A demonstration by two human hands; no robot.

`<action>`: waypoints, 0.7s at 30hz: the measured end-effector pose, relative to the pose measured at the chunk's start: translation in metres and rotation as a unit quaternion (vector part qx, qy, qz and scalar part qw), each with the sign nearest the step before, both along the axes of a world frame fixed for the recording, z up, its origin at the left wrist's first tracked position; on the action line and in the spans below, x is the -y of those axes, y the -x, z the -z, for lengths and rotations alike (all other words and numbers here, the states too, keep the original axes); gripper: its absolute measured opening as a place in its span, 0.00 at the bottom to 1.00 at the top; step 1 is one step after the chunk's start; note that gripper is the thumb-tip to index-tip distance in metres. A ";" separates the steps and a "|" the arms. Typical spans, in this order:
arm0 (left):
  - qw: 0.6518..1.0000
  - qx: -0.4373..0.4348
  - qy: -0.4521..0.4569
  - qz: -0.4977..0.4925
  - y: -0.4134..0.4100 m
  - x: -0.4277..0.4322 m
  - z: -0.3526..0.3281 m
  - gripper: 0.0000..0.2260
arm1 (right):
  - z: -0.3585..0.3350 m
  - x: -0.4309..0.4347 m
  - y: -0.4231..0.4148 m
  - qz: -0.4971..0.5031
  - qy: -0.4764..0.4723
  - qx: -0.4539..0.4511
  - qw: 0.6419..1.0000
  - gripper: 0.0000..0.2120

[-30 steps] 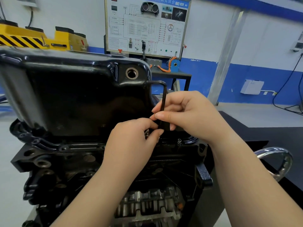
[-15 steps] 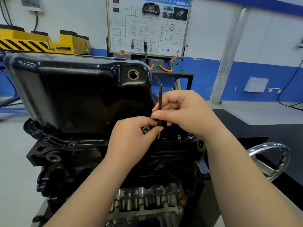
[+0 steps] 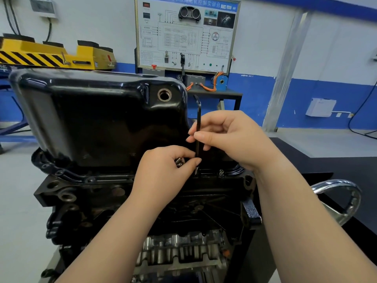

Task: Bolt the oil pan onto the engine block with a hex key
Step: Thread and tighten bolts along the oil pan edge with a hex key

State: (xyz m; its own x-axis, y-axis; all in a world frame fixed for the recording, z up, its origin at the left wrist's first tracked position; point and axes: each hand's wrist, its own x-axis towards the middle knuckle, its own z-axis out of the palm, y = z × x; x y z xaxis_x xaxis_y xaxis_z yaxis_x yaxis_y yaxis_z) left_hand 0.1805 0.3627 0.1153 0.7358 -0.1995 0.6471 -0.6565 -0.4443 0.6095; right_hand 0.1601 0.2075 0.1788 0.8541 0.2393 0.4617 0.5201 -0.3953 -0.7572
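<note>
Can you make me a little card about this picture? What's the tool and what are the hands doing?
tool: hex key, upright, bend on top
right hand: pinches the hex key
left hand: holds spare bolts, thumb by the key's lower end
oil pan: black, sits on the engine block
rim bolt: stands in the pan's rim, right of the key

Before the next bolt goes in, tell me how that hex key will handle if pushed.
The hex key is thin dark metal, so probably stiff. The right hand pinches it with fingertips only, so it could twist or slip. Standing upright, it would likely tip if released.
</note>
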 end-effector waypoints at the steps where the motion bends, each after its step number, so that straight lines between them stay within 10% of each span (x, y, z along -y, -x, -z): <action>1: 1.000 -0.006 0.001 0.009 0.000 -0.001 -0.001 0.04 | 0.000 0.001 0.000 0.004 -0.005 0.005 1.000 0.08; 21: 0.984 0.179 0.020 -0.006 -0.001 0.005 0.007 0.08 | 0.003 0.009 -0.006 0.054 0.014 0.043 0.998 0.09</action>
State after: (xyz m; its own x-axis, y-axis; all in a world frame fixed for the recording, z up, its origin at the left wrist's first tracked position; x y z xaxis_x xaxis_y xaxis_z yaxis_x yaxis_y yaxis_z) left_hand 0.1816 0.3581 0.1082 0.4621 -0.1605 0.8721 -0.8266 -0.4341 0.3581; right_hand 0.1661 0.1988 0.1759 0.8327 0.1621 0.5295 0.5366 -0.4726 -0.6991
